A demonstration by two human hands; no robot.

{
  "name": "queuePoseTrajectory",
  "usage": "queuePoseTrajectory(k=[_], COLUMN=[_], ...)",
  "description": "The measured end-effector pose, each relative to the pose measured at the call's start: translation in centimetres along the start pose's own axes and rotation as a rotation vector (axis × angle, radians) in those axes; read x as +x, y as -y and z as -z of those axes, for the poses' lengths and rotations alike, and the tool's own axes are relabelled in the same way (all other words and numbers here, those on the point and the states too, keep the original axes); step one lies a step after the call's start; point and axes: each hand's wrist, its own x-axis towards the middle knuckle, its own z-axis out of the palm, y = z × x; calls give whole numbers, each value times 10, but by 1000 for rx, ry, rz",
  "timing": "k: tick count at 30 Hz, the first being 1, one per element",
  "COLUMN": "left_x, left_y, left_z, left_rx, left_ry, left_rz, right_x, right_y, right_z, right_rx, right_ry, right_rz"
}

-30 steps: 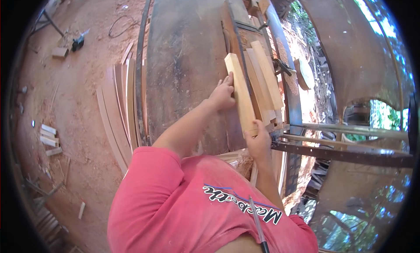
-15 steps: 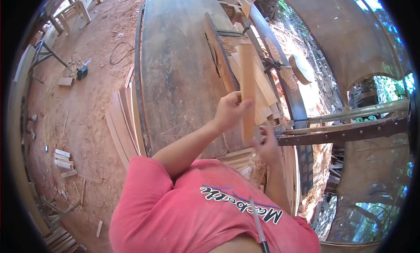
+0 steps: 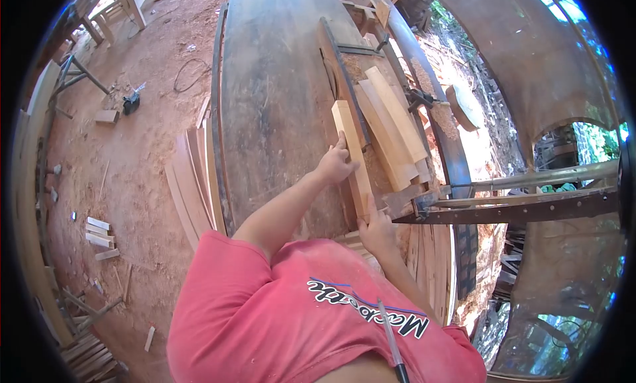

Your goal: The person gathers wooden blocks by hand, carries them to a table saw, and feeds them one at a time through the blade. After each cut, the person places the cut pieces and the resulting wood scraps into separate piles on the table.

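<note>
A squared length of light wood (image 3: 358, 181) points away from me over the workbench (image 3: 278, 98), beside a long wooden guide board (image 3: 346, 85). My left hand (image 3: 336, 164) grips the wood around its middle, index finger stretched along it toward the far end. At the near end, my right hand (image 3: 377, 229) holds the wood with thumb and fingers. Just right of the guide board lie several pale wood strips (image 3: 391, 121), side by side.
A metal clamp (image 3: 419, 99) sits right of the strips. A dark beam (image 3: 503, 212) juts in from the right. Long planks (image 3: 189, 184) lean along the bench's left edge. Offcuts (image 3: 99, 232) lie on the dirt floor. A pen (image 3: 392, 340) hangs on the pink shirt.
The squared wood has moved left, from over the strips to the guide board's left side, and lies lower. My right hand, apart and blurred before, now grasps its near end.
</note>
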Motion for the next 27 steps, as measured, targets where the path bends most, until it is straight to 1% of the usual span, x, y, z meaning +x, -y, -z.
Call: queuePoseTrajectory(k=[1, 2, 4, 7, 13, 17, 19, 27], left_x=[2, 3, 7, 8, 14, 20, 24, 42], left_y=[3, 6, 8, 5, -2, -2, -3, 0], left_z=[-1, -2, -6, -4, 3, 6, 9, 19], left_rx=[16, 29, 23, 16, 26, 69, 73, 138], left_ry=[9, 17, 15, 22, 49, 56, 68, 118], left_rz=[-41, -82, -78, -64, -32, -34, -21, 10], right_x=[-4, -4, 0, 5, 17, 26, 30, 49], right_y=[-2, -6, -10, -4, 2, 3, 3, 9], right_z=[1, 0, -3, 4, 10, 9, 7, 8], right_rx=[-112, -115, -34, -23, -59, -53, -28, -46], right_ry=[81, 93, 18, 90, 110, 169, 94, 147], right_rz=[14, 9, 127, 67, 91, 58, 113, 84])
